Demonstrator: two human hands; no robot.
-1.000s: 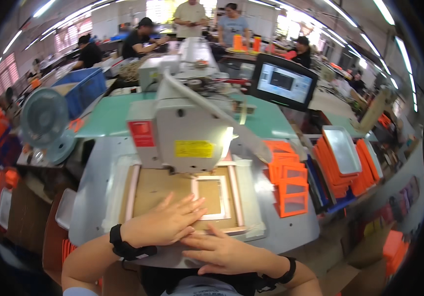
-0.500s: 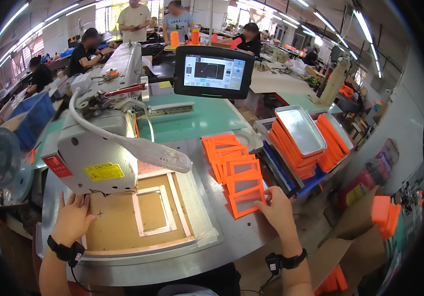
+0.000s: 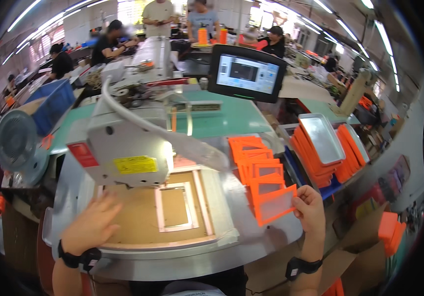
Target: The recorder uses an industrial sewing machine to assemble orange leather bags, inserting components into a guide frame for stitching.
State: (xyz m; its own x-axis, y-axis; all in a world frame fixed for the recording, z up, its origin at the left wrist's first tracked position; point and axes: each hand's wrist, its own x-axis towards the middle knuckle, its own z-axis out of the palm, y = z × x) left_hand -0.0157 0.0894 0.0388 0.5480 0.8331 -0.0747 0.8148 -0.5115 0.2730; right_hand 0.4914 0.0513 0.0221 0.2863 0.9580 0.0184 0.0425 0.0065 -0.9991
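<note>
Right hand (image 3: 310, 209), lower right of the frame, pinches an orange frame (image 3: 273, 203) by its right edge, thumb on top and the other fingers curled behind it. The frame is lifted and tilted just off the near end of the orange stack (image 3: 254, 160), sitting left of the fingers with its clear window facing up. That stack fans out toward the middle of the picture, one frame overlapping the next.

Left hand (image 3: 93, 224), lower left, lies flat and open on the brown template (image 3: 138, 217), fingers spread, gripping nothing. Just right of those fingers is the pale rectangular cutout (image 3: 175, 207) in the template. Both wrists wear black bands.

Right above the left hand is the grey sewing head (image 3: 123, 148) with its yellow and red labels, hanging over the template's far edge. The whole thing sits on a metal table (image 3: 251, 237).

Further out: a screen (image 3: 247, 74) at top centre, a metal tray (image 3: 323, 138) on more orange pieces at the right, a fan (image 3: 14, 140) at the left edge, and other people working along the top.
</note>
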